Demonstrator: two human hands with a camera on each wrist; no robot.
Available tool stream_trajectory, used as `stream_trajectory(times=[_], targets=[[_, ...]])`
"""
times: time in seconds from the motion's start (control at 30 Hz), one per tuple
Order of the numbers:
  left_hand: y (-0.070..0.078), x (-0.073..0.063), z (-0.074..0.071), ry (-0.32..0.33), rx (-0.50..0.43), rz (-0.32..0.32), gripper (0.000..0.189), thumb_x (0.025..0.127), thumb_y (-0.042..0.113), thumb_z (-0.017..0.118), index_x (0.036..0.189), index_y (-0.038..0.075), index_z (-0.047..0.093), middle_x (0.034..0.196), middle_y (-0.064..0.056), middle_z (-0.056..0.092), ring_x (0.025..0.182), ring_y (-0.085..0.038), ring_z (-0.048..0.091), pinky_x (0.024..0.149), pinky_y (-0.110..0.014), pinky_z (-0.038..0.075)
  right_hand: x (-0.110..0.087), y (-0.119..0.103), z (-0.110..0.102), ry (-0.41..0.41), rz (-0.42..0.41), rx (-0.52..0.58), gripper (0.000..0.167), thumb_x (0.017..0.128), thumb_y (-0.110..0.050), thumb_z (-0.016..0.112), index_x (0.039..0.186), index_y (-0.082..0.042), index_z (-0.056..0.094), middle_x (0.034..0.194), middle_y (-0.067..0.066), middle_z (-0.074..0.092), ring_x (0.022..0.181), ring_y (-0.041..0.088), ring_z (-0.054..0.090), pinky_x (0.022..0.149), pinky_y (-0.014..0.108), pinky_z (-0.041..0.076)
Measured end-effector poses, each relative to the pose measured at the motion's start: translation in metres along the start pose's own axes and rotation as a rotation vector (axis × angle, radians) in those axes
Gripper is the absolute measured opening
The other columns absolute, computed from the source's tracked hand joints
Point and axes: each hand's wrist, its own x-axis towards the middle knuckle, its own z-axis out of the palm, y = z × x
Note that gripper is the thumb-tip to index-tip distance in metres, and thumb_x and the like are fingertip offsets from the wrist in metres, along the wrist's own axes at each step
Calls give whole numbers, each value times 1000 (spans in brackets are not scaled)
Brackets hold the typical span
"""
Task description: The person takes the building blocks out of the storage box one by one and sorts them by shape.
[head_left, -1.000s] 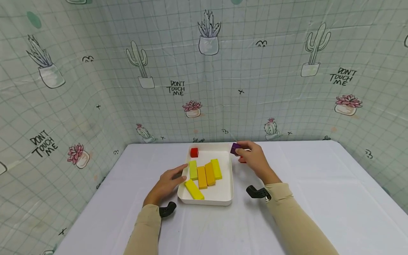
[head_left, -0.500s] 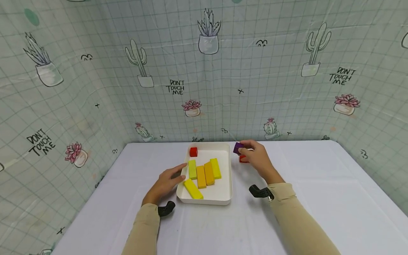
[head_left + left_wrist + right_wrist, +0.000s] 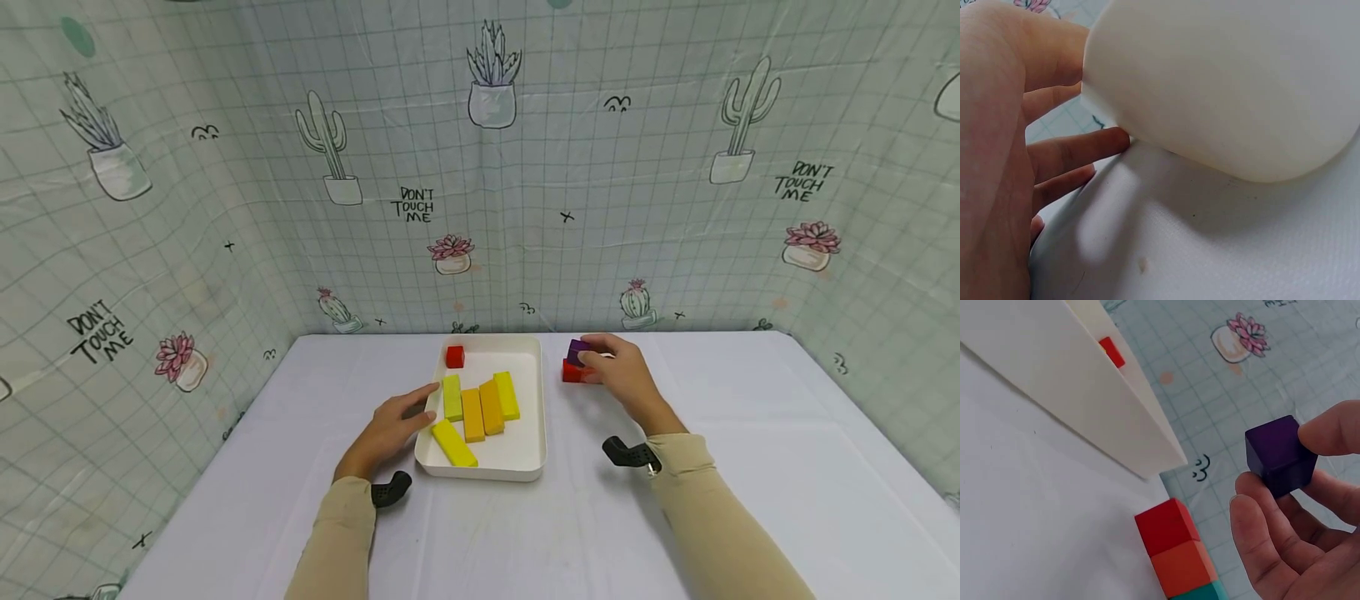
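Note:
My right hand [image 3: 622, 379] pinches a purple cube [image 3: 1279, 453] between thumb and fingertips. In the right wrist view a red cube [image 3: 1167, 526], an orange cube [image 3: 1184, 567] and a teal cube [image 3: 1202, 592] form a row on the white tabletop below that hand. The head view has the purple cube over the red end of this row, with the rest mostly behind the fingers. With fingers extended, my left hand [image 3: 386, 427] touches the left side of a shallow white tray [image 3: 525, 476]; one fingertip is at its bottom edge in the left wrist view.
Inside the tray lie a small red cube [image 3: 454, 357], a yellow-green block [image 3: 452, 397], two orange-yellow blocks [image 3: 473, 415] and two yellow blocks [image 3: 453, 443]. A cactus-print cloth [image 3: 525, 250] hangs behind and beside the white table [image 3: 480, 550].
My right hand has moved to the right, away from the tray's edge, carrying the purple cube over the red cube. My left hand stays at the tray's side.

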Motion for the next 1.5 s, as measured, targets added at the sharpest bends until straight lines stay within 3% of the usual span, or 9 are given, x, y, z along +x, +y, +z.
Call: stream_trajectory(times=[0.17,0.4,0.57,0.8,0.9,1.07,1.5], targets=[[0,1,0,0,12,-14,56,97,38,60,152,34,46,155,-6,44,145,-38,30,113,-69,21,-1,4,-7,-3,0,-8,44,100,-17,58,139,2,53,129,25,56,111,41,62,92,48,55],[1,1,-1,-12,-27,4,55,98,35,60,151,32,47,152,-6,47,144,-36,33,114,-66,22,0,9,-17,-1,-14,-28,44,100,-17,58,139,2,54,130,25,57,109,33,60,89,45,57],[1,1,0,-22,-30,-3,54,99,35,60,151,33,47,154,-6,45,144,-36,32,114,-65,22,-2,15,-26,-9,21,-49,48,101,-20,57,144,1,51,137,24,54,114,36,59,90,39,56],[1,0,4,-14,7,9,55,98,37,61,151,32,47,156,-8,41,144,-38,32,113,-67,23,-5,18,-42,-42,69,-65,49,103,-18,53,148,1,46,146,25,46,123,41,55,96,46,52],[0,1,3,-12,12,20,55,98,37,61,152,32,46,155,-7,44,144,-36,33,113,-66,23,-4,19,-49,-56,72,-75,50,104,-18,52,149,2,44,146,26,46,124,41,55,95,42,53],[2,3,1,-18,2,32,55,99,34,60,152,32,46,150,-5,50,143,-34,35,115,-64,22,-2,20,-57,-42,91,-99,51,104,-19,53,150,2,43,146,26,46,125,41,54,91,34,55],[0,3,-1,-6,11,24,56,98,35,60,152,32,45,151,-6,48,144,-35,33,114,-65,21,4,25,-61,7,160,-114,52,105,-20,51,152,-1,40,146,26,45,126,39,53,95,35,53]])
